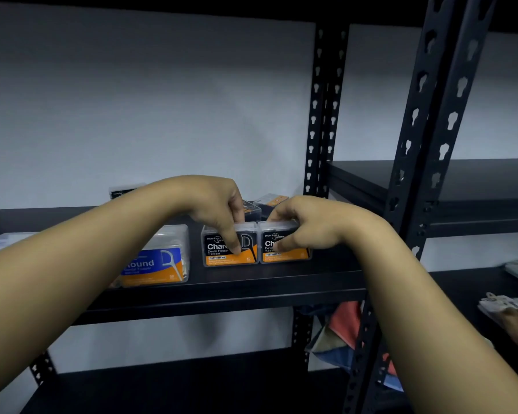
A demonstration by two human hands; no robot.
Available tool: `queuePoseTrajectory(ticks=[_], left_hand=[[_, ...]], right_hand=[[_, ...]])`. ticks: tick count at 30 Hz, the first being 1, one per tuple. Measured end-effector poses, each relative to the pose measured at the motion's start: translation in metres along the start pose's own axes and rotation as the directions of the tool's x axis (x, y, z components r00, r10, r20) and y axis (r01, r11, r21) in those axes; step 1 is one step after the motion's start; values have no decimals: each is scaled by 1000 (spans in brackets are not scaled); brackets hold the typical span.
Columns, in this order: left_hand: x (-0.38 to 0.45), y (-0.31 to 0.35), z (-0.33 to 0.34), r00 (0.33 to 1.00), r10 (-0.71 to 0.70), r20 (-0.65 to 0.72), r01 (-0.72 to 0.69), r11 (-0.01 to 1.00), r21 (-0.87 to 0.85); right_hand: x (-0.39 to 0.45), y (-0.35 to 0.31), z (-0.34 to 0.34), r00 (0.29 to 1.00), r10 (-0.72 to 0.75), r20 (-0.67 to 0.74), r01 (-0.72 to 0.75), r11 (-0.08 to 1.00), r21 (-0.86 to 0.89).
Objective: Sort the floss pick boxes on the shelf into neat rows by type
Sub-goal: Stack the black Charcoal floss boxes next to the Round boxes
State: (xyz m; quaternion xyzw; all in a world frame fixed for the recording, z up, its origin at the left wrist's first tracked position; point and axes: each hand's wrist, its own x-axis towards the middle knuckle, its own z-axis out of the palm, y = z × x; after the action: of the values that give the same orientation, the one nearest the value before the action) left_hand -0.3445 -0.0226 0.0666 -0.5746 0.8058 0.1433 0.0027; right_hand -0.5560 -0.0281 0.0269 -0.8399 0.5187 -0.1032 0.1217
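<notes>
On the black shelf [251,282], two clear plastic floss pick boxes with black-and-orange charcoal labels stand upright side by side, their near walls touching. The left hand [213,204] grips the left charcoal box [219,249] from above, thumb down across its front label and fingers behind it. The right hand [308,222] grips the right charcoal box [284,252] the same way, thumb on the label and fingers curled over the lid. To the left, apart from the pair, stands a larger clear box with a blue-and-orange label [159,264]; pale picks show through its walls. Further back on the shelf sit more boxes: one dark-labelled box [121,191] behind the left forearm, a dark one [251,209] and an orange-marked one [272,200] between the hands; their contents cannot be made out.
</notes>
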Motion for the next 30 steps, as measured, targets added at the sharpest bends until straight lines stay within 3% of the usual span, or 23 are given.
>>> queuePoseTrajectory(ticks=[5, 10, 14, 20, 25, 30], left_hand=[[-3, -4, -27, 998, 44, 37, -41, 996, -80], [13, -17, -74, 999, 37, -10, -38, 995, -93], [49, -22, -85, 995, -79, -55, 82, 996, 39], [81, -29, -69, 976, -217, 30, 214, 974, 78], [99, -34, -51, 993, -79, 91, 63, 984, 167], [114, -33, -50, 995, -42, 92, 19, 973, 230]], right_hand=[[-7, -9, -25, 996, 22, -85, -11, 993, 120], [15, -23, -64, 965, 132, -226, -153, 985, -79], [43, -36, -81, 958, 229, -174, -262, 945, -198], [93, -31, -73, 916, 381, -128, -402, 862, -309], [126, -5, -56, 882, 467, -60, -445, 787, -426], [150, 6, -51, 901, 410, -143, -427, 779, -460]])
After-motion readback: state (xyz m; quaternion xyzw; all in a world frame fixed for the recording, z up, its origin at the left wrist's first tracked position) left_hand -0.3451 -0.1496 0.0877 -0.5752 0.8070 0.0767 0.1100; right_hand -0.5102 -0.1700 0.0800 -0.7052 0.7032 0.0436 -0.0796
